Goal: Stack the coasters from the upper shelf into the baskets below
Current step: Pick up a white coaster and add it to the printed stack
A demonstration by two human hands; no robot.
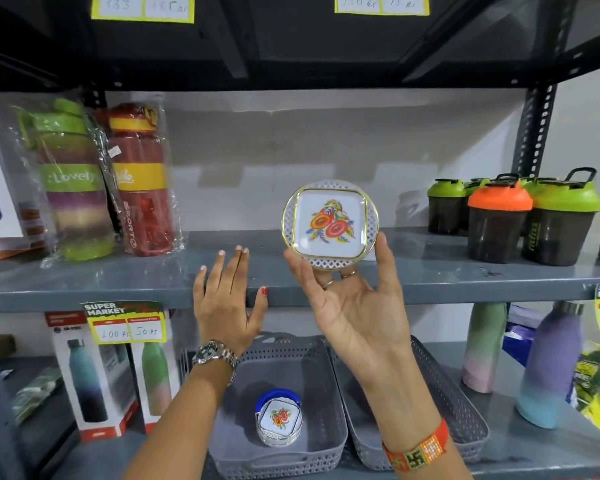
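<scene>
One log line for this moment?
right hand: holds coaster | left hand: empty at shelf edge | left basket: coaster stack

The coaster (pixel 329 224) at frame centre looks glossy, with a shiny gold rim and pierced lattice border. The baskets (pixel 329 372) below are matt grey perforated plastic. The shelf (pixel 465 275) is smooth painted metal with a slight sheen. Upper left, the bottles (pixel 108 181) sit in crinkled clear plastic wrap.
</scene>
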